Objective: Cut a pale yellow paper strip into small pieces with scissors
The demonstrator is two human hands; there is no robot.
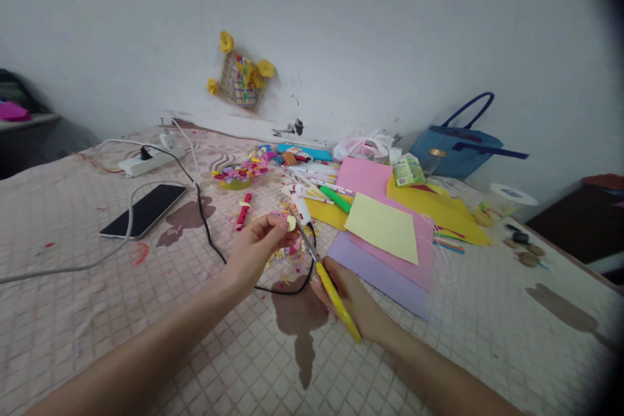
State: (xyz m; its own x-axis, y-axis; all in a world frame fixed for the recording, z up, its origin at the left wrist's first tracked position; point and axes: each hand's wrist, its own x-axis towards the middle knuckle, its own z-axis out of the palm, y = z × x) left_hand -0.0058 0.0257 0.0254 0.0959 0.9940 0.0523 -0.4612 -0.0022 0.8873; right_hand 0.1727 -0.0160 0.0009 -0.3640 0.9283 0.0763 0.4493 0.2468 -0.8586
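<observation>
My left hand (260,244) pinches a small pale yellow paper piece (291,223) between thumb and fingers, near the middle of the view. My right hand (346,292) is wrapped round the yellow handles of a pair of scissors (336,299). The scissor blades point up and left, with their tips right beside the paper piece. Under and around my left fingertips lie small colourful paper scraps (287,263). Behind the blades rests a white glue gun (299,203) with a black cord. A red strip (244,211) lies left of it.
Pale yellow paper (383,227) lies on pink and purple sheets at right. A bowl of colourful cut pieces (237,184) stands behind my left hand. At left are a tablet or phone (143,210), a power strip (151,161) and cables. A blue bag (455,151) stands back right.
</observation>
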